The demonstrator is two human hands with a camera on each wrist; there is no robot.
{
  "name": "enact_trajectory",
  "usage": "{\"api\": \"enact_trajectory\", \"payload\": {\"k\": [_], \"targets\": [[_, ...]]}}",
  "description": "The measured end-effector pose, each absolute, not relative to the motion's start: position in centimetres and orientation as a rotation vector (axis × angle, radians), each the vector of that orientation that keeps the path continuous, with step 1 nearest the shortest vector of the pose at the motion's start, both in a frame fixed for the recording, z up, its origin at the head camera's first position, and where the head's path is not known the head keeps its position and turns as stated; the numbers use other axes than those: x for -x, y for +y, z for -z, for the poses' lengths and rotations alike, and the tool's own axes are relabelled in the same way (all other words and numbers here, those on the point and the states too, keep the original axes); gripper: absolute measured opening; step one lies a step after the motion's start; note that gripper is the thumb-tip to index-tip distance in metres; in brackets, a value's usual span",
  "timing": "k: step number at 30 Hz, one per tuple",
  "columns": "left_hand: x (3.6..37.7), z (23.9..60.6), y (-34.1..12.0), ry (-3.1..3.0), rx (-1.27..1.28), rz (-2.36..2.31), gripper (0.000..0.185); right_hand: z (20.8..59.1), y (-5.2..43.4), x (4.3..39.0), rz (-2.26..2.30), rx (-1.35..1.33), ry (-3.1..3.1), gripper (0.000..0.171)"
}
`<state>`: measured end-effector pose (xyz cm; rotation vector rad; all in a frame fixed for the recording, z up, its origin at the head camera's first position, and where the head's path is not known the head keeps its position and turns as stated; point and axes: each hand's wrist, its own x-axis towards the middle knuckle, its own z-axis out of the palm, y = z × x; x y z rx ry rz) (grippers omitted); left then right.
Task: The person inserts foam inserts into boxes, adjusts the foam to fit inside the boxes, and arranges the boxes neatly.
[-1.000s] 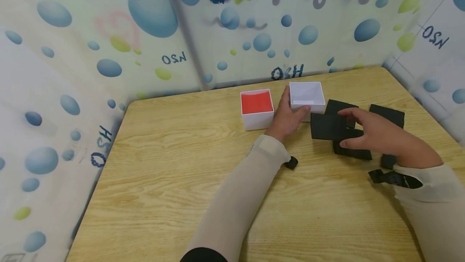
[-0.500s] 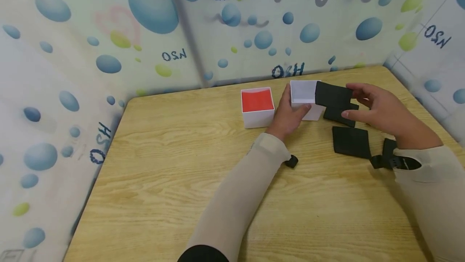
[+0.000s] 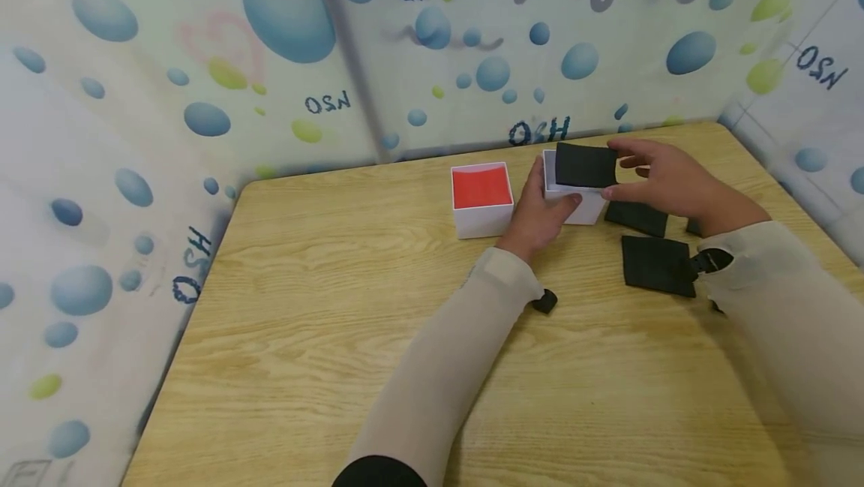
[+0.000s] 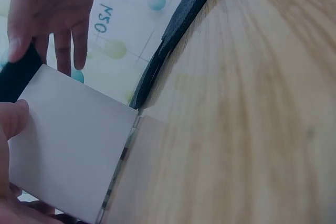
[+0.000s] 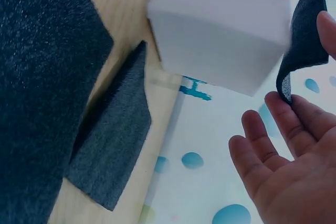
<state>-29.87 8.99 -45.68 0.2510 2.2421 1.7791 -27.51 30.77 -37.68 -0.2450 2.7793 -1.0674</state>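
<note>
I have the wooden table across my head view. The right hand has thumb and fingertips pinching an edge, two other fingers standing clear. The left hand curls round the white box, thumb on its near wall; the red-topped box stands just left of that hand. The pinched black sheet is at the white box's opening; whether it touches the rim, I cannot tell.

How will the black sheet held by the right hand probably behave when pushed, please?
The black sheet is probably flexible: its edge curls at the fingers of the right hand. It is likely light, being thin. Its grainy-looking surface suggests little slipping.
</note>
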Motion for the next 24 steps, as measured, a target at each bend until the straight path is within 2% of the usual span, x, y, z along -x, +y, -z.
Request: {"api": "enact_trajectory", "payload": {"k": [18,24], "targets": [[29.7,45.6,9.1,2.267,-0.219,-1.736,0.093,37.2,29.8,29.9,0.796,0.275,2.743,0.095],[29.6,45.6,9.0,2.269,-0.228,-1.746,0.093,37.3,29.5,30.2,0.715,0.283,2.761,0.1]]}}
